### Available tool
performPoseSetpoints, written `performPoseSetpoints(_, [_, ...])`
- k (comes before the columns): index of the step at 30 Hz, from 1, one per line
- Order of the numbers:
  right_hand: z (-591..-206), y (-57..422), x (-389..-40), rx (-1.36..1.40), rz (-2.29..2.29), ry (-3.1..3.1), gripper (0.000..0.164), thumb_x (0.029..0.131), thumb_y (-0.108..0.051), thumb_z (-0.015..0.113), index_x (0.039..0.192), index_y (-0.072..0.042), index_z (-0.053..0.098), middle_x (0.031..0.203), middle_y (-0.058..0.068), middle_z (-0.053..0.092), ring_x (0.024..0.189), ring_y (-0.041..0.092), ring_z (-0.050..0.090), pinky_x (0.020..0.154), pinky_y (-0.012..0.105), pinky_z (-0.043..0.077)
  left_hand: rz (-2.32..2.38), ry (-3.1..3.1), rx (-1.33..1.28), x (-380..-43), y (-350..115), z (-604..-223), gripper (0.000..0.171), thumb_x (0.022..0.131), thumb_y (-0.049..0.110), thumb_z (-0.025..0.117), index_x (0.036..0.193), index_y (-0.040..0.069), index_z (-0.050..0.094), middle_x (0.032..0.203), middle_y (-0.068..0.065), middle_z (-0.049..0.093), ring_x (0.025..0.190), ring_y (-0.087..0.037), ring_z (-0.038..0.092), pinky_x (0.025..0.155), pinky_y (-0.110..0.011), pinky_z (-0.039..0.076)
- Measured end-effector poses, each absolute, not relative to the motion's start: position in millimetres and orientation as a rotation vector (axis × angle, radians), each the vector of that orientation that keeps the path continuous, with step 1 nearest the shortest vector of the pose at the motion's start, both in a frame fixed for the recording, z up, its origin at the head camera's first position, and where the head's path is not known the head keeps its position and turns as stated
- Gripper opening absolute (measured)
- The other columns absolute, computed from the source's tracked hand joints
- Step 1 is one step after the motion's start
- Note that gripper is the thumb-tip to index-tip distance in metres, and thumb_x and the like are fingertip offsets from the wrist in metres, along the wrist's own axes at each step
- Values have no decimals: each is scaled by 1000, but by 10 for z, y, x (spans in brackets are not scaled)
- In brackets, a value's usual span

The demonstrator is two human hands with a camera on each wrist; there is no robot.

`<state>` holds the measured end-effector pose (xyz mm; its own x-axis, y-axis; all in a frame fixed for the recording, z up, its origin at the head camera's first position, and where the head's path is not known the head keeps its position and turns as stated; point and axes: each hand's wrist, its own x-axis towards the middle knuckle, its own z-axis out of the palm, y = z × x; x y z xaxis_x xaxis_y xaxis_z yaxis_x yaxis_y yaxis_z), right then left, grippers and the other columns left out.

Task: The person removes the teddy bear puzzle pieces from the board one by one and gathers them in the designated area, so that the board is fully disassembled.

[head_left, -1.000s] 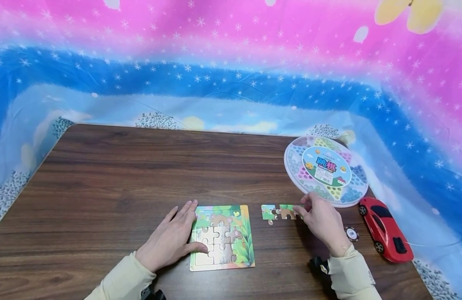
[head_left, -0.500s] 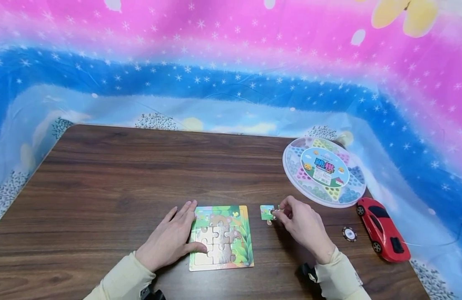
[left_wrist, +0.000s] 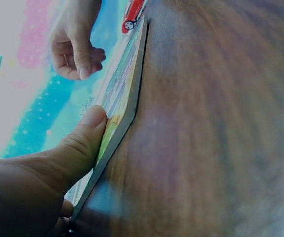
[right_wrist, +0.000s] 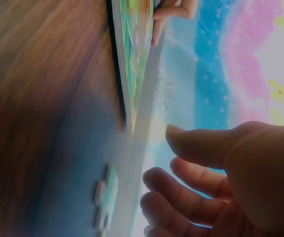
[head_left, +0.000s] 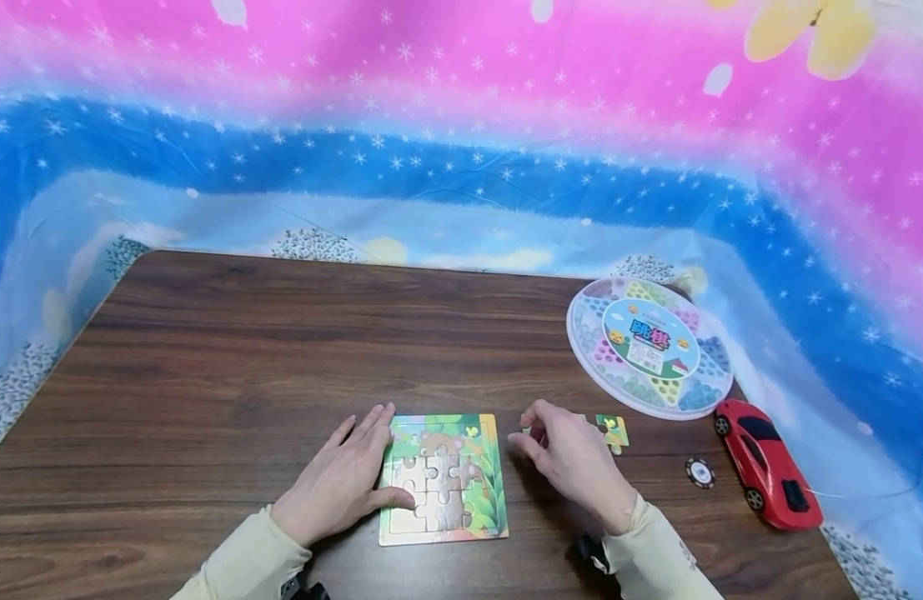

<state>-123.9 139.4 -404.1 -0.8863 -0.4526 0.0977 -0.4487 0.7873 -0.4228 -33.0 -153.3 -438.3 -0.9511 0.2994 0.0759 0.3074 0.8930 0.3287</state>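
Note:
A square jigsaw puzzle [head_left: 444,479] with a bear picture lies on the table. My left hand [head_left: 337,483] rests along its left side, fingers extended, the thumb lying over the puzzle's edge. In the left wrist view the thumb [left_wrist: 83,138] touches the puzzle board [left_wrist: 122,98]. To the right of the puzzle, my right hand [head_left: 577,458] hovers over loose puzzle pieces [head_left: 614,431], partly hiding them. The right wrist view shows the right hand's [right_wrist: 206,177] fingers loosely bent, thumb apart, nothing between them. A loose piece [right_wrist: 111,190] lies on the table below.
A round Chinese checkers set [head_left: 649,346] lies at the back right. A red toy car [head_left: 769,462] stands at the right edge, with a poker chip [head_left: 699,472] beside it. Patterned cloth [head_left: 446,167] hangs behind the wooden table [head_left: 281,333].
My right hand has moved left along the row of loose pieces toward the puzzle, uncovering the rightmost piece. The left hand has stayed in place on the puzzle.

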Motion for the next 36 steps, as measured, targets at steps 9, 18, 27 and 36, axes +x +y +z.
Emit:
performPoseSetpoints(9, [-4113, 1138, -1185, -924, -667, 2922, 19, 86, -33, 75, 82, -27, 57, 67, -19, 48, 55, 0, 45, 47, 21, 38, -539, -3051, -477, -323, -1529, -4384, 94, 76, 66, 66, 134, -5, 47, 152, -24, 33, 143, -33, 28, 112, -54, 28])
performPoseSetpoints(18, [-4201, 998, -1145, -1010, -658, 2857, 18, 87, -33, 73, 87, -22, 60, 75, -11, 52, 59, 3, 46, 50, 22, 40, -516, -3030, -483, -321, -1525, -4390, 104, 75, 67, 66, 141, -8, 39, 151, -24, 34, 142, -32, 30, 111, -54, 29])
performPoseSetpoints(27, [-4224, 894, -1132, -1224, -585, 2840, 20, 87, -35, 73, 94, -17, 66, 81, -6, 54, 69, 8, 47, 62, 26, 42, -514, -3035, -479, -321, -1531, -4388, 107, 75, 67, 66, 144, -9, 35, 151, -24, 35, 142, -32, 31, 111, -54, 29])
performPoseSetpoints(36, [-4216, 803, -1098, -1259, -548, 2764, 20, 89, -37, 71, 98, -18, 67, 86, -6, 53, 77, 9, 49, 67, 29, 44, -502, -3013, -496, -322, -1541, -4391, 104, 75, 66, 67, 141, -9, 38, 150, -24, 36, 141, -33, 32, 110, -54, 30])
